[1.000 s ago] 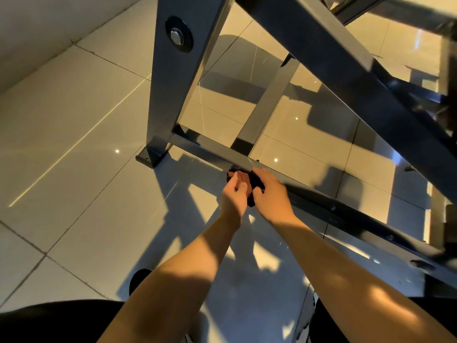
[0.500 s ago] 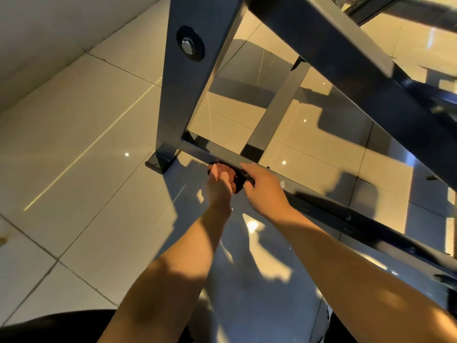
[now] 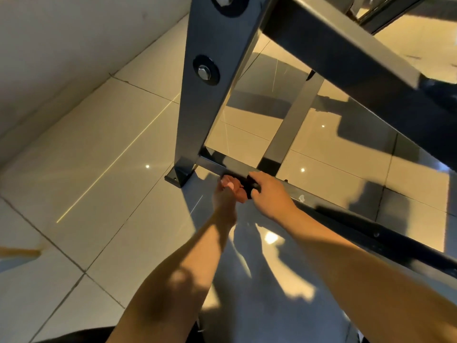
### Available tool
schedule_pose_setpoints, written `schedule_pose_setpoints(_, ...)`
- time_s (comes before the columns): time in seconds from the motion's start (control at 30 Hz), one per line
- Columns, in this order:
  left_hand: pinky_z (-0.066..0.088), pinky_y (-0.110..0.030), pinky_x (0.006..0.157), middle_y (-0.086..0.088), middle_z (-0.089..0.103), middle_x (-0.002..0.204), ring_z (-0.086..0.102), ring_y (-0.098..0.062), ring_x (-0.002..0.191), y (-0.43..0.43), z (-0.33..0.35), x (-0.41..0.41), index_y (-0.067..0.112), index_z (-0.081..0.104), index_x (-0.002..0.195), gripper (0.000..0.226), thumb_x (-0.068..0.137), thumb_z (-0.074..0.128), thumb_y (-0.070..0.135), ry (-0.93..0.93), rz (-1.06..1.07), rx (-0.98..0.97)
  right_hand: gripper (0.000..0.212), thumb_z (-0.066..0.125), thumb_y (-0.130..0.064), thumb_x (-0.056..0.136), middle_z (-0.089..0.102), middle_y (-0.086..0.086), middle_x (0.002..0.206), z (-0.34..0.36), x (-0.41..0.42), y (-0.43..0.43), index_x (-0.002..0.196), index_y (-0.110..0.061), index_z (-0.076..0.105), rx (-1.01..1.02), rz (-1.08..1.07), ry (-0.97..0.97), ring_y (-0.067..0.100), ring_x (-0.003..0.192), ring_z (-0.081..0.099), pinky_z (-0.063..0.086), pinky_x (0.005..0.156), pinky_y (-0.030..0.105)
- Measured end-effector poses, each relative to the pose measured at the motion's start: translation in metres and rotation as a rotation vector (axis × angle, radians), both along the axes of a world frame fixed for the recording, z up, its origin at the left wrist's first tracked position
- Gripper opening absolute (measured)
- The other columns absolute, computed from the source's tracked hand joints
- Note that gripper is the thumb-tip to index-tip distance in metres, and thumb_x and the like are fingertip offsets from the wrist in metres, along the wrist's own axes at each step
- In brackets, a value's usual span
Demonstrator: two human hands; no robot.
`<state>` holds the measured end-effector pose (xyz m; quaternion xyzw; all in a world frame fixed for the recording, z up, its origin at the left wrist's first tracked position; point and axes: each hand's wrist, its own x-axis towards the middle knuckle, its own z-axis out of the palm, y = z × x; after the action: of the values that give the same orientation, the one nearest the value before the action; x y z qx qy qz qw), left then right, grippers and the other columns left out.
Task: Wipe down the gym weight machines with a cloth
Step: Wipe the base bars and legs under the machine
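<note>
Both hands meet on a small dark cloth (image 3: 252,185) bunched on the low rail (image 3: 395,246) of the machine. The right hand (image 3: 270,195) has its fingers curled over the top of the cloth, clamping it to the rail. The left hand (image 3: 225,195) curls its fingers in from the near side and pinches the cloth's other end. The cloth is as dark as the rail, so its exact edges are hard to make out. Just beyond the grip on the left-hand side, a short bare stretch of rail runs to the post (image 3: 205,120) and its foot (image 3: 176,176) on the floor (image 3: 111,157). Straight past the grip a cross bar (image 3: 289,134) joins the rail. On the right-hand side the rail runs on, well away from the grip, under the right forearm. A heavy beam (image 3: 346,53) slants overhead. The step in hand looks like wiping this bottom rail near its corner. The next move probably calls for sliding the cloth along with steady pressure into the joint at the post. There the grip would need to reshape to work around the foot and up the post face.
</note>
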<state>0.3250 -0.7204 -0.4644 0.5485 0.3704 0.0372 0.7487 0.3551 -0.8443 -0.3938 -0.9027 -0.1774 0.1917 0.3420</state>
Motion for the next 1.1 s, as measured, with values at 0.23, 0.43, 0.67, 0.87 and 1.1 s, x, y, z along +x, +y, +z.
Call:
schedule_pose_setpoints(0.23,0.055,-0.020,0.082,-0.005,0.070,0.099,0.066,-0.014,0.095,-0.050,0.006,-0.019,0.017,0.065,0.111,0.031,0.102,0.038,0.005,0.015,-0.107,-0.001,0.037,0.049,-0.006,0.097,0.064,0.000,0.121,-0.005,-0.018,-0.024,0.127,-0.024,0.063,0.052,-0.133,-0.020,0.021,0.111,0.058,0.039,0.091,0.023)
schedule_pose_setpoints(0.43,0.046,-0.016,0.054,-0.003,0.049,0.077,0.049,-0.007,0.059,-0.033,0.022,-0.001,0.026,0.052,0.085,0.033,0.105,0.035,0.005,-0.039,0.041,0.152,0.052,0.051,-0.007,0.101,0.040,0.000,0.159,-0.012,-0.023,-0.039,0.151,-0.021,0.046,-0.010,-0.123,0.023,0.019,0.149,0.031,0.018,0.115,0.023)
schedule_pose_setpoints(0.67,0.050,-0.011,0.078,-0.001,0.063,0.110,0.061,-0.019,0.101,-0.051,0.017,-0.018,0.016,0.055,0.134,0.033,0.105,0.039,0.011,-0.029,-0.083,0.274,0.047,0.051,-0.008,0.099,0.057,0.002,0.143,-0.011,-0.023,-0.033,0.145,-0.020,0.053,0.035,-0.168,-0.011,0.022,0.132,0.051,0.036,0.109,0.029)
schedule_pose_setpoints(0.87,0.057,-0.041,0.095,-0.003,0.067,0.123,0.063,-0.024,0.115,0.010,0.006,0.013,0.031,0.054,0.141,0.046,0.102,0.042,0.010,-0.010,0.078,0.211,0.052,0.049,-0.014,0.103,0.038,0.001,0.160,-0.007,-0.019,-0.031,0.154,-0.021,0.041,-0.039,-0.080,0.035,0.020,0.150,0.030,0.022,0.120,0.030)
schedule_pose_setpoints(1.1,0.044,-0.041,0.111,-0.014,0.048,0.149,0.051,-0.021,0.132,-0.044,0.002,-0.007,0.015,0.030,0.158,0.053,0.105,0.034,0.014,-0.146,-0.073,0.562,0.047,0.049,-0.009,0.100,0.051,0.004,0.151,-0.008,-0.027,-0.045,0.147,-0.016,0.051,0.036,-0.208,-0.018,0.022,0.140,0.044,0.029,0.114,0.028)
